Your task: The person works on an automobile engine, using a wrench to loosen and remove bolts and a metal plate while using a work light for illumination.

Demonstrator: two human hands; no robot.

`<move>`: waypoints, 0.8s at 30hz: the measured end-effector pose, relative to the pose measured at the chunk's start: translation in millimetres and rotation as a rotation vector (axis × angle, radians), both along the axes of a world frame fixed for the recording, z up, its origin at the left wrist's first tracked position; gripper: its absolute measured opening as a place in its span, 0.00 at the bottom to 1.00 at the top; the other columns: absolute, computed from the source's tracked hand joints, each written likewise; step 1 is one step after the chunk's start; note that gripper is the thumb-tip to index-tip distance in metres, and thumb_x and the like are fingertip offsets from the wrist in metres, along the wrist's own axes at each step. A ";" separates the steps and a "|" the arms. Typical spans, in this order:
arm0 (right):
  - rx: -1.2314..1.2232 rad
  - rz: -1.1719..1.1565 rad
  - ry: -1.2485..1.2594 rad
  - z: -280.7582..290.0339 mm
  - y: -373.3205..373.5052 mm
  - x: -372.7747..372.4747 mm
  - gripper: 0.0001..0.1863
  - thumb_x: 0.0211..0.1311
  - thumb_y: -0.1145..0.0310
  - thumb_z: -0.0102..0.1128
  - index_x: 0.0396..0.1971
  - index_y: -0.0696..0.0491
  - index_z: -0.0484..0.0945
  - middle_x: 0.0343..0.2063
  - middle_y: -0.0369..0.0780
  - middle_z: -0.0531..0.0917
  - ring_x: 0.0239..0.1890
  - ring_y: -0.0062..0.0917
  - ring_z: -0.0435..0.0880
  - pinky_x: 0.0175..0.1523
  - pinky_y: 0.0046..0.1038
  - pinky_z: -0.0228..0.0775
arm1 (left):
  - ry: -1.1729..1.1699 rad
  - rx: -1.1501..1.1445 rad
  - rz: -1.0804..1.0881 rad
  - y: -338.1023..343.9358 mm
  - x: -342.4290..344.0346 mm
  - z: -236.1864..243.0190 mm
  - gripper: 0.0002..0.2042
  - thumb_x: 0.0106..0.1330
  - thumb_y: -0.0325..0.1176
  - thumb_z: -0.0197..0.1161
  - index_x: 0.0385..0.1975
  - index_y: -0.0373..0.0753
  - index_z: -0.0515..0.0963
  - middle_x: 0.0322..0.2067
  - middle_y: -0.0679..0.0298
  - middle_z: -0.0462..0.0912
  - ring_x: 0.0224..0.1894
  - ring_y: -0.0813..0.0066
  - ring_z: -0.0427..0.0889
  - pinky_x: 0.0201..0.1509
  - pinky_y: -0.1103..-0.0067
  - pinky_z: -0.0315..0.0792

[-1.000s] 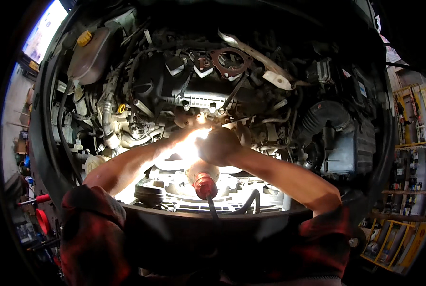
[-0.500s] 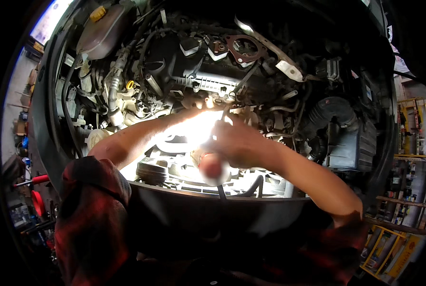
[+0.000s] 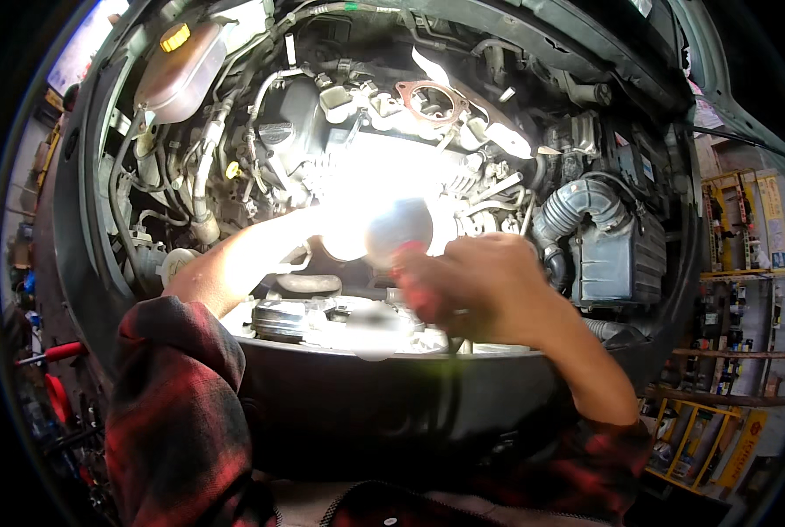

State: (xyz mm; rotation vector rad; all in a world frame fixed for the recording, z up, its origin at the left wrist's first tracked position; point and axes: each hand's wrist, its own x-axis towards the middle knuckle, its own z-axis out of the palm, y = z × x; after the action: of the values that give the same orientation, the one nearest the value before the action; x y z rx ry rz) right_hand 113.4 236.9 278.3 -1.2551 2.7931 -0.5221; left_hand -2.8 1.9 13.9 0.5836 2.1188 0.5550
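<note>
The lamp (image 3: 398,234) is at the centre of the engine bay, above the front of the engine (image 3: 383,171), its head toward the engine. The right hand (image 3: 498,283) is closed around its red handle (image 3: 420,283); motion blur hides the exact finger placement. The left forearm (image 3: 243,262) extends to the same area, but glare covers the left hand; its state, and any part it holds, cannot be told.

The step in hand is judged to be positioning the light over the front of the engine. The next move calls for angling the beam off the washed-out area, so that the left hand's working point becomes readable, and for keeping the lamp clear of nearby hoses.

Behind the glare, a brown ring gasket (image 3: 432,103) lies on top of the engine. To the right stand a ribbed intake hose (image 3: 581,206) and the air filter box (image 3: 619,268); at far left, a reservoir (image 3: 180,83) with a yellow cap (image 3: 175,37).
</note>
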 end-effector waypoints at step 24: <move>0.426 -0.695 -0.193 25.0 114.2 90.2 0.37 0.44 0.79 0.61 0.60 0.44 0.69 0.33 0.42 0.81 0.37 0.40 0.81 0.43 0.39 0.72 | 0.421 0.148 -0.016 2.4 -14.2 -107.0 0.29 0.54 0.37 0.66 0.57 0.36 0.69 0.50 0.45 0.77 0.50 0.48 0.77 0.54 0.66 0.73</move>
State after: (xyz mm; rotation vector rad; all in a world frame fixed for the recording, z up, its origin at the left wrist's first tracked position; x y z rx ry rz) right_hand 203.6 351.1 303.3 -0.1342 2.8832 -0.0325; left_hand -17.0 4.3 -93.0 0.8615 2.4768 0.6251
